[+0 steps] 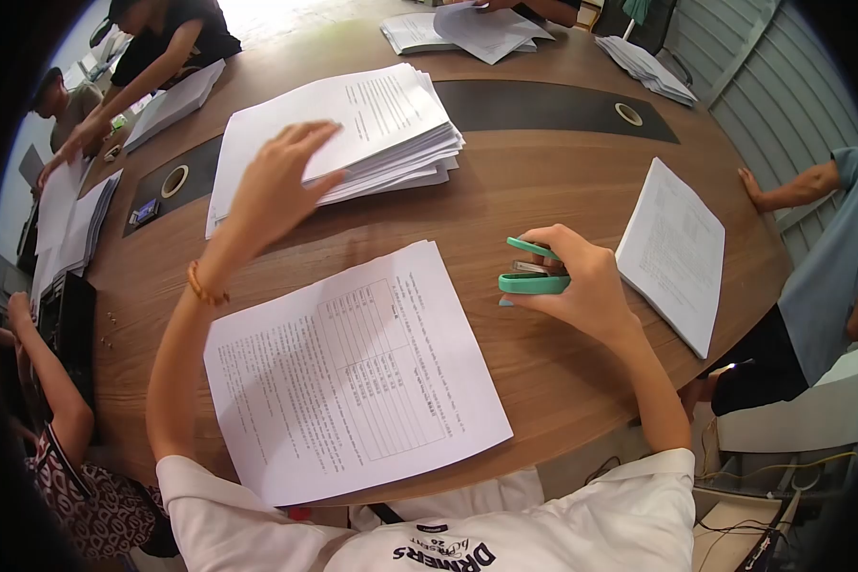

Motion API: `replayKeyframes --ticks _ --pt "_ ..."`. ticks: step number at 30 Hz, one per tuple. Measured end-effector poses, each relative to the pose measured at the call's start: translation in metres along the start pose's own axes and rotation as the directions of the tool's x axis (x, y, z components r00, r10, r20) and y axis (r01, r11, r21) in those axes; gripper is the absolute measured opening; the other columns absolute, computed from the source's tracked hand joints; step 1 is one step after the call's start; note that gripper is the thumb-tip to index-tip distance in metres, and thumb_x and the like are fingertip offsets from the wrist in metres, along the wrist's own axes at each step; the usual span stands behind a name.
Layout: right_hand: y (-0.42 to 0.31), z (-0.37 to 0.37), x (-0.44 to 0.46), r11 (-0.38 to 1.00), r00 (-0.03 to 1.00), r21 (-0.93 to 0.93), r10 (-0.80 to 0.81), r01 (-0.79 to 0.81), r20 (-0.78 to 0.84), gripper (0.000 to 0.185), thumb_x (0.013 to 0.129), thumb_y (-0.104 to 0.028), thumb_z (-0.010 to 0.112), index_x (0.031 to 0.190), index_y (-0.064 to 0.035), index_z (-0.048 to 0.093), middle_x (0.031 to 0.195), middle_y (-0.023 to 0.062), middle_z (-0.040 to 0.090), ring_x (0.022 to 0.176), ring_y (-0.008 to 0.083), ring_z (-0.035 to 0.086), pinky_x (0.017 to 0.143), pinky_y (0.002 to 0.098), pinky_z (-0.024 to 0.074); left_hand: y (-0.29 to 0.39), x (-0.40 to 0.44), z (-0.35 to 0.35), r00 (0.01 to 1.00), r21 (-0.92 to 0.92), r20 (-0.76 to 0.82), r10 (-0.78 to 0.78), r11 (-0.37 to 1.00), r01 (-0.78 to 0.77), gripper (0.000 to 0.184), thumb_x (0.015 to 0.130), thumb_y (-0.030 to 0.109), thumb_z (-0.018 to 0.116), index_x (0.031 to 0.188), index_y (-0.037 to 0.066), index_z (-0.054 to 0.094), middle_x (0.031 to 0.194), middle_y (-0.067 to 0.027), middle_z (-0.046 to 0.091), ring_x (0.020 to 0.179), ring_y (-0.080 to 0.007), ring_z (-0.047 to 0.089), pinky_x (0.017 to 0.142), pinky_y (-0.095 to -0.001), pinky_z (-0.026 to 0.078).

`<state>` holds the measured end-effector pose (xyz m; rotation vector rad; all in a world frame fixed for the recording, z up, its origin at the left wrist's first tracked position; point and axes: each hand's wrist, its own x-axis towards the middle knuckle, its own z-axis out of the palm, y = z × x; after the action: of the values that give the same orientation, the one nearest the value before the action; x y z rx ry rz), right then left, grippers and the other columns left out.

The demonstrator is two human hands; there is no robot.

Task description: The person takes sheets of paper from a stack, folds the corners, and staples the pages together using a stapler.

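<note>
My right hand is wrapped round a green stapler, its jaws pointing left above the wooden table. Over the near edge of a tall stack of printed papers hovers my left hand, fingers apart and holding nothing. Directly in front of me lie printed sheets with a table of text, near the table's front edge. To the right of my right hand is a neat pile of papers.
More paper piles lie at the far edge, far right and left. A black box stands at the left. Other people stand or sit around the table; one person's hand rests on its right edge.
</note>
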<state>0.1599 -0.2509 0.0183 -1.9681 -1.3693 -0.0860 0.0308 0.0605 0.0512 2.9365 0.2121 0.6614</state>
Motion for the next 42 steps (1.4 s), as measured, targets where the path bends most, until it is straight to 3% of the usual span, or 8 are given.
replayKeyframes --ticks 3,9,14,18,20,23,35,42 --pt "-0.003 0.005 0.004 0.999 0.999 -0.034 -0.015 0.016 0.032 0.049 0.061 -0.02 0.087 0.1 -0.0047 0.062 0.089 0.0052 0.065 0.075 0.0177 0.066 0.065 0.0281 0.0536 0.037 -0.025 0.01 0.969 -0.348 0.246 0.001 0.934 0.087 0.045 0.079 0.025 0.072 0.117 0.003 0.061 0.12 -0.0148 0.058 0.112 -0.0269 0.053 0.1 -0.037 0.04" --pt "0.013 0.019 0.01 0.975 0.997 -0.21 0.077 -0.072 0.012 0.049 0.068 -0.039 0.08 0.095 -0.0029 0.06 0.082 0.0072 0.06 0.073 0.021 0.062 0.063 0.0329 0.0507 0.059 -0.059 0.044 0.968 -0.466 0.251 -0.014 0.875 0.134 0.048 0.074 0.028 0.077 0.113 0.005 0.066 0.118 -0.0102 0.057 0.114 -0.0238 0.049 0.095 -0.0371 0.042" --pt "0.025 0.029 0.005 0.899 0.996 -0.437 -0.068 0.033 -0.065 0.058 0.068 -0.038 0.079 0.105 0.0015 0.06 0.099 0.0126 0.055 0.097 0.0267 0.051 0.083 0.0393 0.0439 0.056 -0.068 0.056 0.987 -0.529 0.158 -0.001 0.844 0.085 0.046 0.075 0.028 0.075 0.112 0.002 0.065 0.114 -0.0101 0.059 0.109 -0.0252 0.05 0.092 -0.0365 0.042" --pt "-0.004 0.036 0.009 0.925 0.98 -0.361 -0.166 0.116 -0.111 0.056 0.072 -0.033 0.077 0.112 0.0022 0.059 0.106 0.0147 0.051 0.095 0.0274 0.05 0.08 0.0366 0.0437 0.057 -0.069 0.056 0.989 -0.545 0.149 -0.008 0.834 0.088 0.046 0.075 0.028 0.076 0.112 0.003 0.065 0.114 -0.0103 0.059 0.108 -0.0255 0.05 0.093 -0.0373 0.04" --pt "-0.015 0.044 0.006 0.994 0.996 -0.058 -0.089 0.088 -0.008 0.052 0.075 -0.028 0.075 0.115 0.0018 0.058 0.102 0.0139 0.051 0.092 0.0264 0.049 0.08 0.035 0.0425 0.057 -0.069 0.055 0.988 -0.539 0.154 -0.004 0.837 0.087 0.046 0.075 0.027 0.076 0.112 0.003 0.065 0.113 -0.0103 0.059 0.109 -0.0256 0.05 0.094 -0.0376 0.04" --pt "-0.019 0.055 0.005 0.995 0.995 0.052 -0.085 0.083 0.047 0.053 0.075 -0.024 0.074 0.119 0.0014 0.057 0.097 0.0125 0.05 0.088 0.0252 0.047 0.077 0.0336 0.0416 0.057 -0.068 0.053 0.991 -0.519 0.128 0.024 0.854 0.047 0.045 0.074 0.024 0.075 0.112 0.003 0.064 0.113 -0.0107 0.059 0.109 -0.0262 0.05 0.094 -0.0378 0.039" --pt "-0.011 0.064 0.003 0.97 0.969 -0.045 -0.233 0.237 0.082 0.047 0.073 -0.027 0.074 0.113 -0.0048 0.064 0.091 0.0067 0.046 0.084 0.0209 0.042 0.074 0.0346 0.0319 0.061 -0.063 0.045 0.984 -0.579 0.178 0.002 0.808 0.104 0.048 0.071 0.018 0.076 0.115 0.004 0.06 0.115 -0.0112 0.057 0.109 -0.0284 0.051 0.093 -0.039 0.039" --pt "-0.014 0.065 0.002 0.97 0.97 -0.039 -0.239 0.241 0.049 0.052 0.068 -0.021 0.077 0.118 -0.0106 0.064 0.096 0.0069 0.041 0.086 0.0209 0.041 0.074 0.0353 0.0322 0.064 -0.064 0.041 0.974 -0.687 0.205 -0.099 0.694 0.215 0.033 0.065 0.006 0.079 0.092 0.008 0.058 0.114 -0.0083 0.058 0.105 -0.025 0.053 0.087 -0.0365 0.042"
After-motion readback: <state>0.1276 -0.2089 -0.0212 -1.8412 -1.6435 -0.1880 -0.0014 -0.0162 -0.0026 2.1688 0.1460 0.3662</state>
